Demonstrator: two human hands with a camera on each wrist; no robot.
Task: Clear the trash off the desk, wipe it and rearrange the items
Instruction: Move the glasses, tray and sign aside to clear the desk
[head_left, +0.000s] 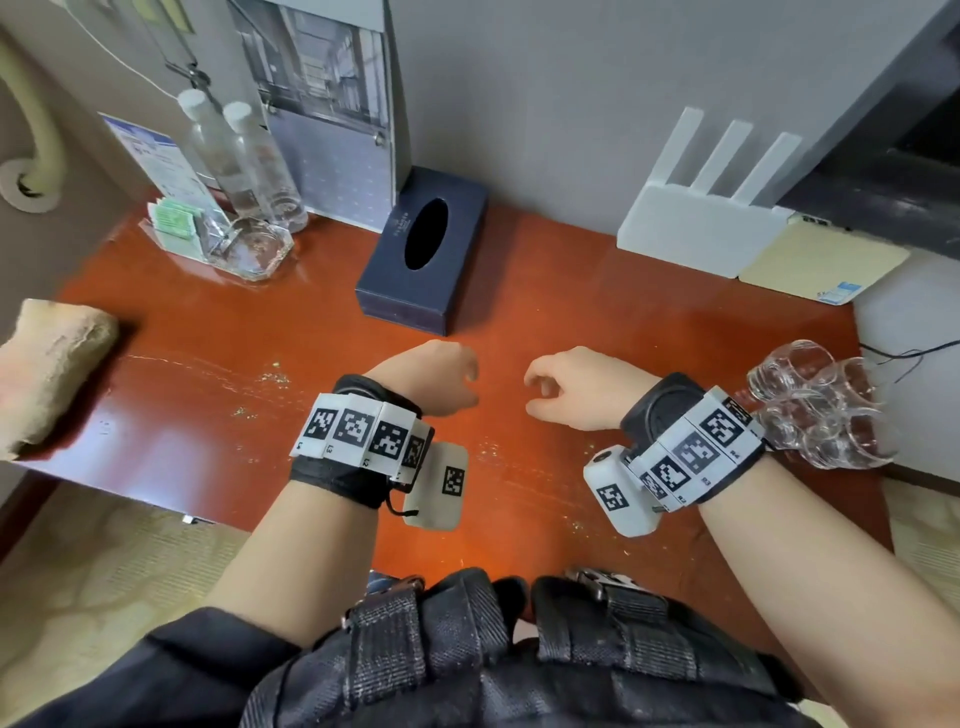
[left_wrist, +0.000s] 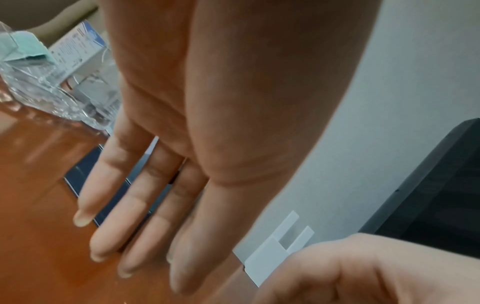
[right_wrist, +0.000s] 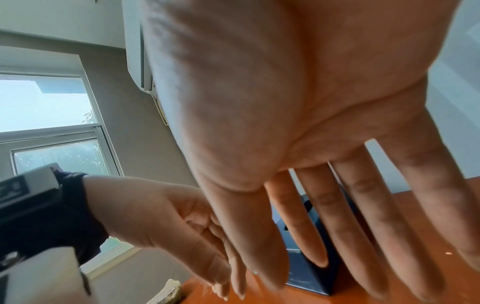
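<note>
Little looks done: crumbs (head_left: 275, 376) and smears still mark the desk (head_left: 597, 291), the crushed bottle (head_left: 815, 402) (trash) sits at its right edge and the cloth (head_left: 49, 371) lies unused at the left. Both the left hand (head_left: 434, 376) and right hand (head_left: 569, 387) hover empty, fingers relaxed

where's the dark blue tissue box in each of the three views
Head: the tissue box stands centre, toward the back of the desk, beyond both hands.
Left wrist: only strips of it show behind the left hand's fingers, lower left of middle.
Right wrist: it shows between and below the right hand's fingers, lower centre.
Shared landmark: the red-brown desk top under the box.
</note>
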